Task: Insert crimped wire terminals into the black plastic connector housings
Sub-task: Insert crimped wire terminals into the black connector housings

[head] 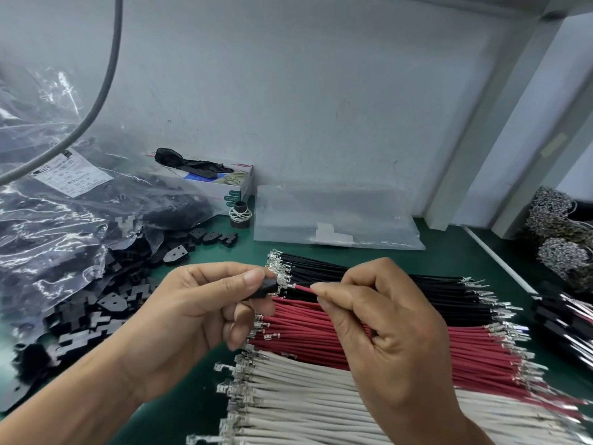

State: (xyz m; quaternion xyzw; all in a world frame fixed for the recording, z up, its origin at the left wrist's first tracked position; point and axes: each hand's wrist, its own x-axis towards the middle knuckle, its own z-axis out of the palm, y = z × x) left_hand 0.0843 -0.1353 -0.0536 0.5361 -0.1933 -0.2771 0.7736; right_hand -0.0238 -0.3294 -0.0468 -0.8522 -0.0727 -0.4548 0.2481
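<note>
Pinched between the thumb and fingers of the left hand (pixel 205 303), a black housing (pixel 264 288) is held above the green mat (pixel 449 255), its open end turned toward the right. A red wire (pixel 303 289) is pinched by the thumb and forefinger of the right hand (pixel 378 319), and its metal terminal (pixel 283 282) is presented at the mouth of the housing, touching it or just entering; how far it is seated cannot be told. Below the hands, rows of black wires (pixel 401 284), red wires (pixel 321 335) and white wires (pixel 305 399) are laid side by side, their terminals pointing left. Loose housings (pixel 106 309) are spilled from a clear plastic bag (pixel 48 220) at the left.

Trouble is likely to come from misalignment: if the terminal is tilted or rotated against the cavity, it may be jammed or bent, and its locking tab may fail to catch. Because the wire is gripped a little behind the terminal, the soft insulation may buckle when pushed. A half-seated terminal could be missed and later pulled out. The wrong cavity could also be chosen, since the openings are hidden by the fingers.
</note>
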